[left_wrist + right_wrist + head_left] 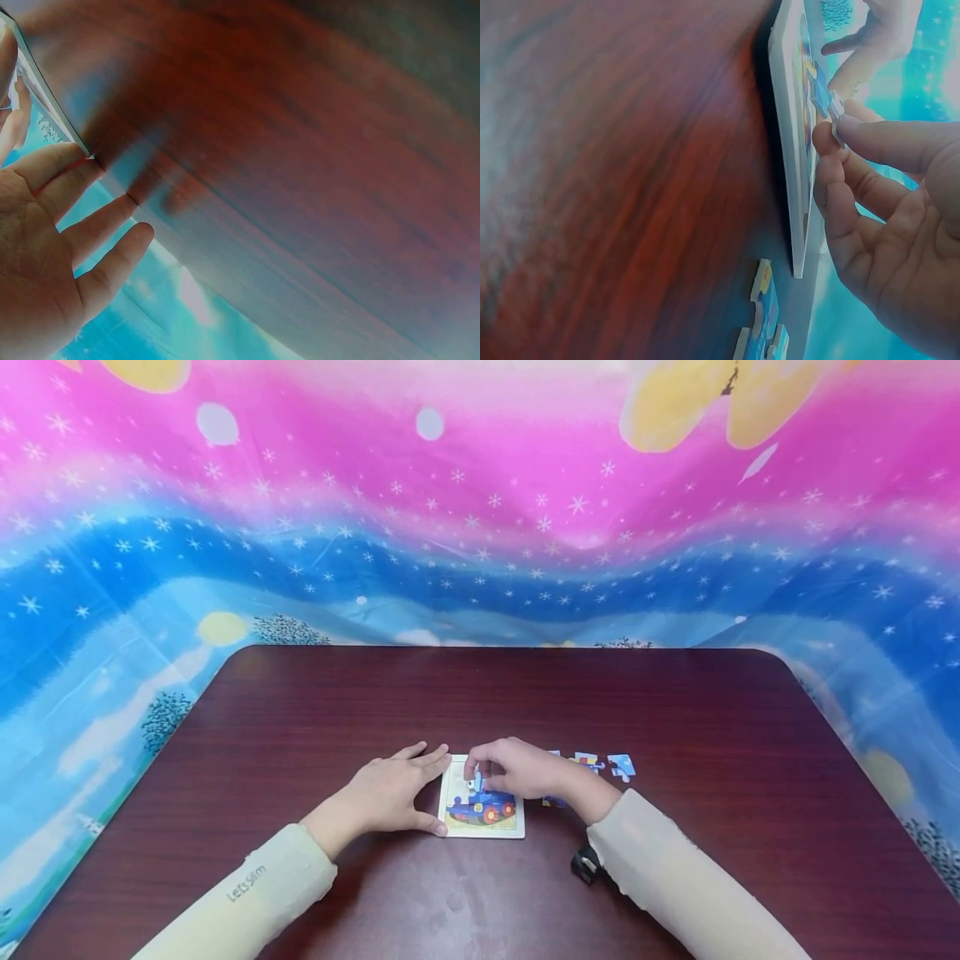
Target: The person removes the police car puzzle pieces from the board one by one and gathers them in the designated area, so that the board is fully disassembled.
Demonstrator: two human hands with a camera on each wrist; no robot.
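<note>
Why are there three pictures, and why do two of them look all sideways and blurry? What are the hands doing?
A person wears three cameras: one on the head, one on each wrist. The big picture looks down from the head at a dark table. The tilted ones are the wrist cameras, very close to the table. On it lies a puzzle board showing a train. The left hand lies flat, steadying the board's edge. The right hand pinches a puzzle piece over the board. More loose pieces wait beside it.

Your left hand lies flat, fingers straight and spread, lower centre of frame. Your right hand sits beside it, fingertips pinched together (both sleeves angle in from below).
</note>
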